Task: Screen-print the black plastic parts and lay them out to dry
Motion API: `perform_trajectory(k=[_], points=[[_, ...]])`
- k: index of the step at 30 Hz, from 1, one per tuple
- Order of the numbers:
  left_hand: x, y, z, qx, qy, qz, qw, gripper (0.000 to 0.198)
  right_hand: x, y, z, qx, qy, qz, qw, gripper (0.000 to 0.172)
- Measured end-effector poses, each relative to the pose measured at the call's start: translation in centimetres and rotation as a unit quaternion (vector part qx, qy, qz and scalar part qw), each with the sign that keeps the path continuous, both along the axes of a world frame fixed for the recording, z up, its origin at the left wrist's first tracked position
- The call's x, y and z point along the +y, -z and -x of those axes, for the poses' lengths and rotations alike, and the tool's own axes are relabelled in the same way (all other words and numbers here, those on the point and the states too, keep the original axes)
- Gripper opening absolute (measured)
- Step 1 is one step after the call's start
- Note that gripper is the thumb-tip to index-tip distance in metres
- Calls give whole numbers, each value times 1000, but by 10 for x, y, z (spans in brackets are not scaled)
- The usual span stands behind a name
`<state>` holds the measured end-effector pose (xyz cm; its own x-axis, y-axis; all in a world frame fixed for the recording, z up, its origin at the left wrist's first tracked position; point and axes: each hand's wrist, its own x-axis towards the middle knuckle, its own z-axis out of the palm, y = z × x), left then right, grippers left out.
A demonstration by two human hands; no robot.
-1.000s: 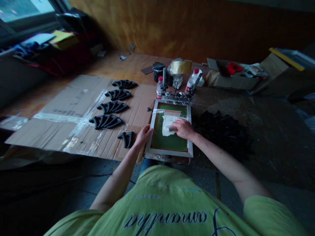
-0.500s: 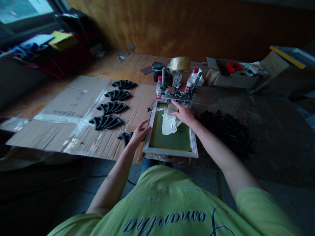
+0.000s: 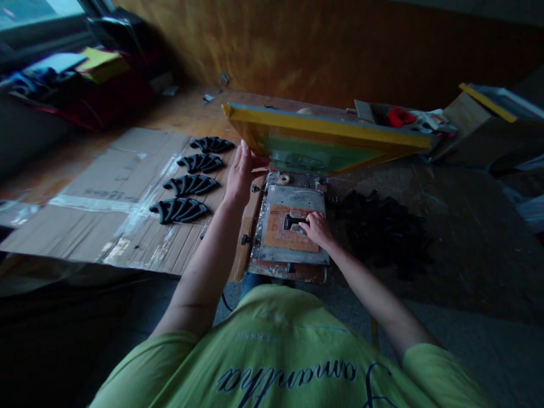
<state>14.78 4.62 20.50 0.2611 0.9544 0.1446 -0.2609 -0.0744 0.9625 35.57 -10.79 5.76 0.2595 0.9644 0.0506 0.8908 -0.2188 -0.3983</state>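
The screen printing frame [image 3: 327,122] is tilted up at the back of the press, its yellow-edged underside facing me. My left hand [image 3: 243,170] grips its lower left side, though the frame hides part of the fingers. Below it, a brown board [image 3: 277,241] lies on the grey base plate [image 3: 293,196] of the press. My right hand [image 3: 318,228] pinches one end of a black T-shaped piece [image 3: 291,221] on that board. The wider end of the piece points left.
Rows of similar black pieces [image 3: 181,209] overlap on the cardboard sheet [image 3: 123,164] to the left. A dark heap of black pieces [image 3: 378,232] lies on the right. A tape roll [image 3: 284,179] sits on the press; an open carton [image 3: 408,127] stands behind right.
The screen frame has swung up from flat, carried by my left hand. My right hand has left the squeegee area, come down towards me and taken hold of the black piece.
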Motion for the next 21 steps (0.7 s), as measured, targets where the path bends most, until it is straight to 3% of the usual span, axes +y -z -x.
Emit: perform_trajectory(k=[2,4,7,9,11,13,16,17,18,21], points=[[-14,12,4,23,9,49,999,57,1,-2,15,-30,8,38,999,15],[-44,34,10,90,77,147,982,66,2,-9,27,-28,42,44,998,15],[-100,73,17,172,228,297,911,73,-4,-21,55,-3,40,-30,999,18],[-126,95,20,138,214,328,910,70,-10,-28,74,30,-61,-60,996,17],[-132,111,32,115,140,335,925,64,-15,-35,77,57,-147,-32,987,16],[-120,124,58,153,56,323,932,56,-20,-40,55,50,-130,16,990,13],[-89,143,122,322,-62,281,902,48,-25,-37,-19,-1,7,69,998,15],[-80,150,146,393,-90,278,872,47,-27,-30,-45,-22,59,103,993,18],[-74,156,167,461,-104,279,836,48,-30,-22,-70,-54,122,186,973,22],[-65,176,210,620,-102,276,727,56,-44,7,-118,-75,187,302,932,37]])
